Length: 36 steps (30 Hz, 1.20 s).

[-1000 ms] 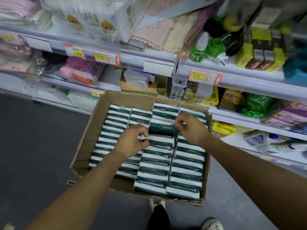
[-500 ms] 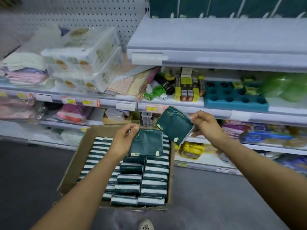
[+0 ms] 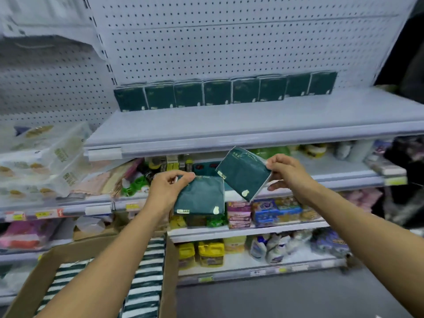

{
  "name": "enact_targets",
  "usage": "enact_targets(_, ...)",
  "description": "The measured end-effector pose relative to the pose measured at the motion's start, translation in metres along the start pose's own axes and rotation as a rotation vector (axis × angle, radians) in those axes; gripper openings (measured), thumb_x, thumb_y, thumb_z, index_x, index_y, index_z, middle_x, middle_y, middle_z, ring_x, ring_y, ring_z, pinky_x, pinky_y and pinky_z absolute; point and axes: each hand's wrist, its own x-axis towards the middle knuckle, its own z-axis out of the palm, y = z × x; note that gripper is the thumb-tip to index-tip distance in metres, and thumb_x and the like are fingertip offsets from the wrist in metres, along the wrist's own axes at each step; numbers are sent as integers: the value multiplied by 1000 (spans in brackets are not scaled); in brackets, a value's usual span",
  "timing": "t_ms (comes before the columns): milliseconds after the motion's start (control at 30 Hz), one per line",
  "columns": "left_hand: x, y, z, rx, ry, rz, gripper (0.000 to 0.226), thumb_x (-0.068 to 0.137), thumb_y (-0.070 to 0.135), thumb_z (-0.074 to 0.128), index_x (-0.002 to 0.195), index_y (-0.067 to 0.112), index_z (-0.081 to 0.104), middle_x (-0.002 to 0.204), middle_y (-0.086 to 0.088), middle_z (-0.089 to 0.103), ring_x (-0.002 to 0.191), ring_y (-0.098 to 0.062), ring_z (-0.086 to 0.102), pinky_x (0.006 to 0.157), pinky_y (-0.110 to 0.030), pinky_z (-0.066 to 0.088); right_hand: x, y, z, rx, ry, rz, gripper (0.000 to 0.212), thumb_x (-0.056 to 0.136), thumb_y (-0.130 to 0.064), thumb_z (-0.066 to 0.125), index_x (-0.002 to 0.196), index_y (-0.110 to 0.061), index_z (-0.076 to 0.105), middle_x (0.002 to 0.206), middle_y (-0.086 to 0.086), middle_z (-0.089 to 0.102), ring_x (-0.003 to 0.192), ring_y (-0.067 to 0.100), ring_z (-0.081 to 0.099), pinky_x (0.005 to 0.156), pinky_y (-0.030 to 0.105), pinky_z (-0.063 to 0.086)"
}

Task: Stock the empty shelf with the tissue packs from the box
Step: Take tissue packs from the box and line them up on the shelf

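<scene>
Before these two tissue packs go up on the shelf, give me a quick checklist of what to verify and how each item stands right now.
1. Left hand grips a tissue pack: ok.
2. Right hand pinches the tilted second pack by its edge: ok, though it looks a light hold.
3. Bare space on the top shelf in front of the standing row: ok.
4. Row standing upright against the pegboard: ok.
5. Packs level with the top shelf: not ok, both are below its front edge.
6. More packs in the box: ok.

Bare forearms, no sleeves, hands ungloved
</scene>
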Motion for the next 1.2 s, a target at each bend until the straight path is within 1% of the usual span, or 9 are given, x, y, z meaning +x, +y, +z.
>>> enact_targets(167, 22, 54, 45, -52, -19, 64, 13, 83, 34, 76, 72, 27, 77, 79, -6, 73, 72, -16, 59, 66, -33, 46, -2, -30, -57, 18, 98, -67, 21, 95, -5, 52, 75, -11, 55, 71, 8, 52, 52, 13, 56, 46, 33, 54)
enact_targets(367, 69, 119, 94, -41, -24, 184, 18, 84, 39, 74, 79, 22, 76, 86, -3, 73, 82, -21, 64, 71, -33, 50, 30, -65, -121, -54, 235, -126, 17, 96, -7, 52, 80, -9, 55, 80, 12, 53, 68, 27, 58, 58, 46, 59)
enact_targets(533, 121, 139, 125, -37, -22, 230, 20, 84, 41, 73, 80, 22, 77, 93, -7, 71, 91, -28, 65, 77, -40, 53, 83, -83, -153, -217, 296, -219, 15, 96, -4, 51, 81, -8, 53, 84, 11, 55, 75, 23, 55, 53, 39, 59)
enact_targets(733, 195, 143, 166, -10, -46, 252, 18, 84, 41, 73, 82, 24, 77, 88, 3, 71, 85, -19, 63, 73, -34, 50, 179, -98, -183, -530, 277, -260, 14, 98, -11, 52, 85, -13, 55, 88, 7, 59, 80, 24, 58, 54, 31, 57)
enact_targets(867, 243, 141, 186, -23, -16, 231, 19, 83, 44, 73, 82, 26, 77, 87, 2, 71, 88, -25, 63, 78, -42, 53, 231, -89, -195, -719, 234, -251, 7, 100, -16, 47, 98, -16, 53, 95, 5, 60, 83, 26, 60, 63, 39, 60)
enact_targets(967, 268, 133, 199, -23, -7, 210, 18, 83, 43, 73, 82, 25, 77, 88, 2, 71, 88, -26, 63, 79, -42, 54, 250, -74, -198, -894, 250, -409, 22, 103, -28, 39, 119, -22, 54, 106, -1, 58, 87, 22, 57, 76, 42, 54)
enact_targets(1067, 287, 130, 208, -39, -8, 176, 16, 82, 43, 74, 82, 27, 77, 87, 2, 72, 90, -26, 65, 81, -43, 55, 263, -65, -201, -1079, 209, -606, 30, 102, -38, 39, 120, -26, 59, 114, -4, 57, 91, 20, 58, 74, 36, 49)
enact_targets(1133, 297, 130, 214, -54, -14, 165, 14, 83, 41, 75, 82, 27, 76, 85, 1, 71, 86, -23, 65, 78, -40, 55, 271, -62, -203, -1104, 146, -577, 37, 95, -50, 48, 123, -29, 57, 116, -10, 54, 91, 14, 57, 73, 32, 47)
enact_targets(1200, 303, 131, 221, -65, -18, 158, 14, 83, 40, 75, 81, 26, 76, 86, -3, 70, 81, -19, 62, 73, -35, 53, 279, -61, -205, -1112, 107, -537, 46, 87, -53, 62, 127, -32, 54, 116, -14, 54, 93, 11, 57, 74, 29, 46)
